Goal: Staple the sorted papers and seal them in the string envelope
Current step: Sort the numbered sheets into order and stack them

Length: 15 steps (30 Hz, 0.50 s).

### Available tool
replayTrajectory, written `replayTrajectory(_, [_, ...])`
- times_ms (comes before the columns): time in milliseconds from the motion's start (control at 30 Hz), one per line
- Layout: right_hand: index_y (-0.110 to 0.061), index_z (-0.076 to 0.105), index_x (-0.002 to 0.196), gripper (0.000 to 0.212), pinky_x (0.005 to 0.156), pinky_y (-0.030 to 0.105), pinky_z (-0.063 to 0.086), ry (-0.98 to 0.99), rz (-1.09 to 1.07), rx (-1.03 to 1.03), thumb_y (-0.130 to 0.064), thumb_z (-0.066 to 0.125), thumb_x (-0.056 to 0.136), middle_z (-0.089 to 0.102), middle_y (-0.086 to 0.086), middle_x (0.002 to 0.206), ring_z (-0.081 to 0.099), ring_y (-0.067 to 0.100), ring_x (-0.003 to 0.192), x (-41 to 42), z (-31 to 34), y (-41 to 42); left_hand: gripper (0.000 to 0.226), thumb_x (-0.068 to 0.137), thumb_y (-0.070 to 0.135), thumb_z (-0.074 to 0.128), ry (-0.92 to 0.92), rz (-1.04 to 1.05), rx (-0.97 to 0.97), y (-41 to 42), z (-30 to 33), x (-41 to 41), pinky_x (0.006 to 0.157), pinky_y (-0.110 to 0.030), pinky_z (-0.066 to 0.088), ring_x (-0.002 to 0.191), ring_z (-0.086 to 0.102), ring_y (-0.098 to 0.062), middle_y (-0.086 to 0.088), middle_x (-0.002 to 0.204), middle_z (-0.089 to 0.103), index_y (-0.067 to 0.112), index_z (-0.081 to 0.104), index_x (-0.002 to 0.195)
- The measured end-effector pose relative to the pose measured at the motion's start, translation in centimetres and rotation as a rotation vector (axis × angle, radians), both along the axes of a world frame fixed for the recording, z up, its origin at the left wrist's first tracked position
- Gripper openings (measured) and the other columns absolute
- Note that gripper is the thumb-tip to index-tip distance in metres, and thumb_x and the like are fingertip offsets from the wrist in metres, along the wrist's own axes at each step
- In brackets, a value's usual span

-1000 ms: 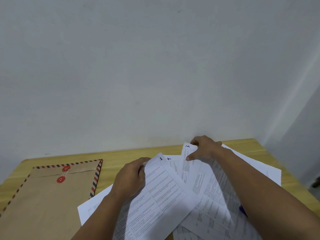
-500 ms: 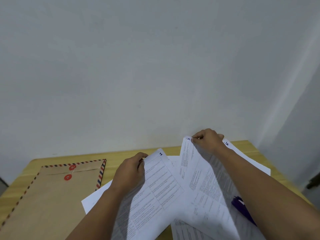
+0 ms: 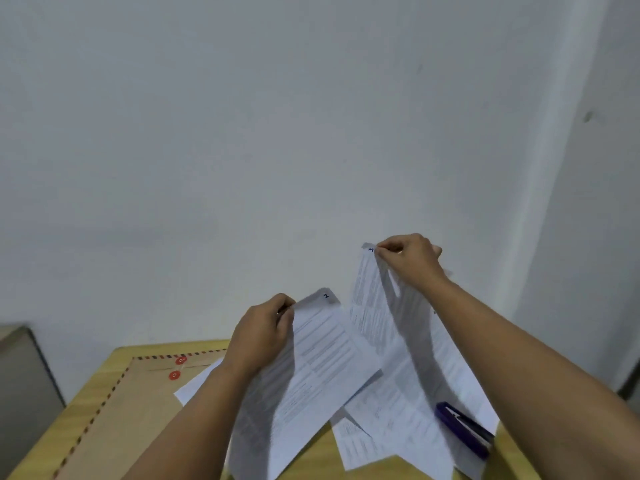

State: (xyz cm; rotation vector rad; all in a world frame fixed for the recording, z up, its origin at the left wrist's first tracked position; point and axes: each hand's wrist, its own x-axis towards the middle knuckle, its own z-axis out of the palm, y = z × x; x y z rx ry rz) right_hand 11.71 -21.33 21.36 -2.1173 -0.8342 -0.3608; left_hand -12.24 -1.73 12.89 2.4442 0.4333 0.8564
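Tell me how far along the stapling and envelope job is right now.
Early, mid-sorting. Nothing looks stapled. The left hand grips the sheet marked 1; the right hand pinches the sheet marked 3 by its top corner. Other sheets lie loose, the stapler untouched on them. The string envelope waits unfilled.

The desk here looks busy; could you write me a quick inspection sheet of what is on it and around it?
Surface: wooden table, mostly covered.
Job's things: sheet marked 1 held up by the left hand; sheet marked 3 lifted higher, pinched at its top corner by the right hand; more printed sheets spread on the table; brown string envelope flat at the left; purple stapler lying on the sheets at the right.
Clutter: nothing seen.
Fingers: both hands' fingers curled on paper.
Cables: nothing seen.
Surroundings: plain pale wall; grey object at far left, unclear.
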Motion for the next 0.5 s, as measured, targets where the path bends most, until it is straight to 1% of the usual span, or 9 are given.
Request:
replayTrajectory(133, [-0.039, 0.079, 0.086, 0.016, 0.089, 0.036, 0.023, -0.08, 0.011, 0.068, -0.041, 0.067, 0.096, 0.077, -0.02, 0.091, 0.067, 0.005, 0.097, -2.5, 3.3, 0.1, 0.011, 0.101, 0.024, 0.056, -0.044, 0.009, 0.005, -0.6, 2.1, -1.3, 0.077, -0.04, 0.056, 0.086, 0.065, -0.01, 0.016, 0.091, 0.071, 0.03, 0.065, 0.1])
replayTrajectory(200, [-0.038, 0.08, 0.088, 0.016, 0.091, 0.038, 0.027, -0.111, 0.02, 0.102, -0.04, 0.067, 0.096, 0.078, -0.019, 0.094, 0.067, 0.006, 0.099, -3.6, 4.6, 0.2, 0.011, 0.1, 0.024, 0.056, -0.058, 0.012, -0.009, -0.9, 2.9, -1.9, 0.079, -0.04, 0.056, 0.088, 0.066, -0.01, 0.016, 0.092, 0.071, 0.029, 0.066, 0.1])
replayTrajectory(300, [-0.036, 0.081, 0.085, 0.014, 0.103, 0.047, 0.041, -0.053, 0.087, 0.132, -0.042, 0.071, 0.093, 0.077, -0.023, 0.091, 0.07, 0.005, 0.1, -4.9, 5.7, 0.4, 0.013, 0.1, 0.022, 0.056, -0.088, 0.011, -0.033, -1.3, 3.9, -2.6, 0.078, -0.038, 0.055, 0.087, 0.065, -0.007, 0.017, 0.092, 0.071, 0.028, 0.067, 0.097])
replayTrajectory(333, [-0.035, 0.081, 0.085, 0.012, 0.103, 0.05, 0.047, -0.009, 0.136, 0.144, -0.042, 0.072, 0.091, 0.077, -0.024, 0.089, 0.071, 0.005, 0.099, -5.1, 5.8, 0.5, 0.013, 0.101, 0.021, 0.056, -0.101, 0.006, -0.043, -1.5, 4.2, -2.8, 0.077, -0.036, 0.055, 0.086, 0.064, -0.004, 0.017, 0.091, 0.071, 0.028, 0.067, 0.097])
replayTrajectory(367, [-0.034, 0.082, 0.086, 0.011, 0.1, 0.05, 0.052, 0.039, 0.194, 0.16, -0.041, 0.074, 0.089, 0.077, -0.023, 0.088, 0.072, 0.005, 0.097, -5.5, 5.9, 0.5, 0.014, 0.101, 0.021, 0.056, -0.115, 0.001, -0.053, -1.7, 4.5, -3.0, 0.075, -0.034, 0.054, 0.085, 0.064, -0.003, 0.018, 0.09, 0.07, 0.028, 0.067, 0.096])
replayTrajectory(433, [-0.025, 0.084, 0.09, 0.008, 0.094, 0.042, 0.059, 0.151, 0.323, 0.198, -0.029, 0.078, 0.091, 0.08, -0.013, 0.09, 0.075, 0.006, 0.093, -6.4, 5.8, 0.7, 0.016, 0.102, 0.02, 0.056, -0.141, -0.005, -0.081, -2.1, 5.0, -3.3, 0.07, -0.025, 0.051, 0.084, 0.063, -0.002, 0.017, 0.087, 0.07, 0.028, 0.067, 0.094])
replayTrajectory(500, [-0.014, 0.084, 0.095, 0.007, 0.087, 0.028, 0.057, 0.235, 0.428, 0.226, -0.017, 0.078, 0.092, 0.081, -0.005, 0.091, 0.074, 0.004, 0.088, -7.2, 5.4, 1.0, 0.019, 0.102, 0.018, 0.055, -0.175, -0.006, -0.129, -2.3, 5.4, -3.4, 0.063, -0.02, 0.046, 0.075, 0.061, -0.004, 0.014, 0.08, 0.069, 0.028, 0.067, 0.09])
